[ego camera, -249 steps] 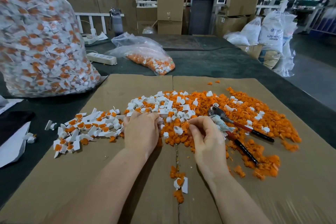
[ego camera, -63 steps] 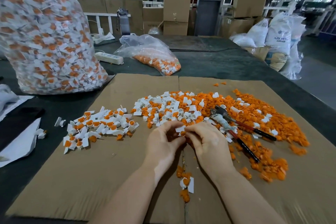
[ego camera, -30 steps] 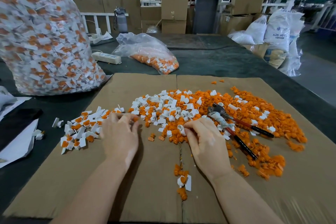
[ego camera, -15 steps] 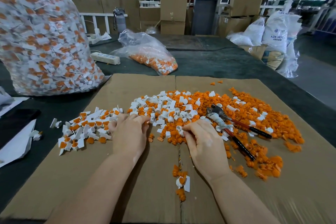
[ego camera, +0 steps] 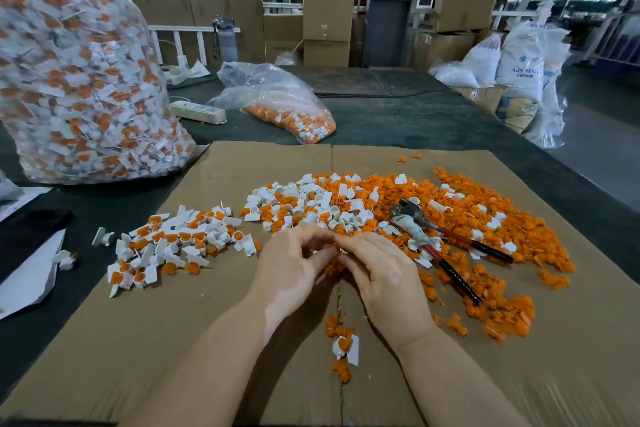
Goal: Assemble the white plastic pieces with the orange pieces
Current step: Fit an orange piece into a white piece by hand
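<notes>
My left hand (ego camera: 291, 267) and my right hand (ego camera: 384, 274) meet fingertip to fingertip over the near edge of the parts heap. Both pinch a small plastic piece between thumb and fingers, and the fingers mostly hide it. Just beyond them lies the mixed heap of loose white pieces (ego camera: 311, 204), which runs into a wide spread of orange pieces (ego camera: 478, 218) on the right. To the left sits a separate pile of white pieces with orange inserts (ego camera: 173, 246). One such joined piece (ego camera: 344, 348) lies between my forearms among a few orange ones.
Everything lies on a flat cardboard sheet (ego camera: 156, 340) on a dark table. Red-and-black pliers (ego camera: 450, 246) lie in the orange spread. A big clear bag of parts (ego camera: 69, 80) stands at the left, with a smaller bag (ego camera: 287, 107) and a power strip (ego camera: 197, 111) behind.
My left hand has come back right from the joined pile to meet my right hand. Both hands now work together at the heap's near edge.
</notes>
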